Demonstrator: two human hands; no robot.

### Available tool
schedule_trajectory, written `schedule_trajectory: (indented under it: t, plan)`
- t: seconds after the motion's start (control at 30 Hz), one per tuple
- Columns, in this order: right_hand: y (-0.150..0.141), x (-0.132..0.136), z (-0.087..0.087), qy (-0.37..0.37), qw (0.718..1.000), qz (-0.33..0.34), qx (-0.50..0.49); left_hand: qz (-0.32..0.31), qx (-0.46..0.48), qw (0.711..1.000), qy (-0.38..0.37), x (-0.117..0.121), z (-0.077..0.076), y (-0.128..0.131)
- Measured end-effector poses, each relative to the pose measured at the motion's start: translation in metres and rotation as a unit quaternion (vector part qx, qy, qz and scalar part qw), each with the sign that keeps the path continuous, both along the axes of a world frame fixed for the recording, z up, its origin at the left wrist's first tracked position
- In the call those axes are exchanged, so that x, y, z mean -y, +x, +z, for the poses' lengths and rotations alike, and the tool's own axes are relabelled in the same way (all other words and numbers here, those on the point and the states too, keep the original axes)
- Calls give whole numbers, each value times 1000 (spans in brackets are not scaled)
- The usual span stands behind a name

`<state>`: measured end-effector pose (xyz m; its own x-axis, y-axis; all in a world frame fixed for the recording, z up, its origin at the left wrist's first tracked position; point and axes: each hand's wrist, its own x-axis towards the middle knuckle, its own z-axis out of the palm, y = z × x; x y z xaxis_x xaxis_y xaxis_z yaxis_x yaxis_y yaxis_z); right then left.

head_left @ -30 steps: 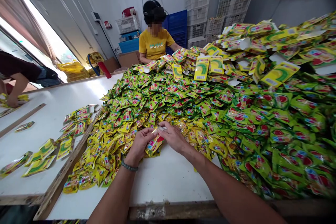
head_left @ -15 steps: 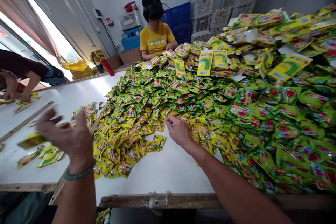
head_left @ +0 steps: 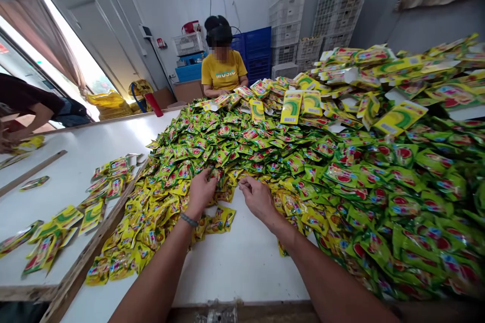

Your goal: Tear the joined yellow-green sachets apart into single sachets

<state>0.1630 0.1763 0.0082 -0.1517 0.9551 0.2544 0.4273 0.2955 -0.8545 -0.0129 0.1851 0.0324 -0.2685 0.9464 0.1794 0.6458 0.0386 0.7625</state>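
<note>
The left hand (head_left: 202, 193) reaches forward over the near edge of the heap, fingers bent and partly spread at a green sachet (head_left: 217, 175); I cannot tell whether they grip it. The right hand (head_left: 259, 202) is curled, thumb close to the forefinger — whether anything is pinched there is too small to tell

That green sachet lies right at the left fingertips and ahead of the left wrist, with the right hand farther off across a narrow gap; its long axis is hidden by the fingers. Nearer the body, between the 2 hands, a yellow sachet (head_left: 222, 218) lies flat on the desk (head_left: 242, 257) — long axis mostly crosswise, right end slightly farther away, left wrist closer to it

Outward, yellow sachets (head_left: 151, 212) spread left up to a wooden strip (head_left: 102, 222), with cartons (head_left: 91, 217) beyond it. Green sachets (head_left: 409, 202) fill the right, and a carton pile (head_left: 397, 63) rises behind them, near a person in a yellow shirt (head_left: 224, 71)
</note>
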Motion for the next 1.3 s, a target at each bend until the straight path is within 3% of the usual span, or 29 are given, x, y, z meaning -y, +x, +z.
schedule_trajectory:
  t: [0.1, 0.2, 0.33, 0.43, 0.5, 0.6, 0.7, 0.83, 0.97, 1.03, 1.13, 1.3]
  plan:
    - [-5, 1, 3, -70, 992, 39, -95, -81, 264, 960, -47, 19, 1, -3]
    - [-10, 3, 1, -91, 985, 98, -111, -126, 317, 937, -80, 39, 2, 5]
    - [-8, 1, -3, -87, 987, 109, -79, -116, 219, 967, -67, 61, 5, 6]
    - [-4, -1, 0, -71, 995, 62, -33, -131, -16, 990, -56, 79, 4, -5]
    - [-2, 0, 3, -58, 997, 41, 8, -179, -165, 968, -57, 92, -1, -12]
    - [-1, 2, 3, -41, 996, 37, 64, -218, -258, 938, -71, 101, -13, -14]
    - [2, 3, -1, -26, 986, 49, 156, -191, -261, 943, -82, 97, -21, -10]
    - [7, 3, -5, -36, 967, 49, 249, -140, -228, 959, -94, 87, -16, -4]
    - [8, 2, -2, 39, 967, 32, 249, -109, -245, 963, -29, 89, -6, 3]
    - [8, 0, -1, 69, 968, 14, 239, -100, -246, 963, -42, 92, -4, 10]
    - [9, -3, 1, 52, 977, 3, 209, -105, -251, 958, -86, 92, -7, 28]
    - [13, -5, 6, 19, 983, -1, 180, -167, -207, 957, -114, 84, -21, 62]
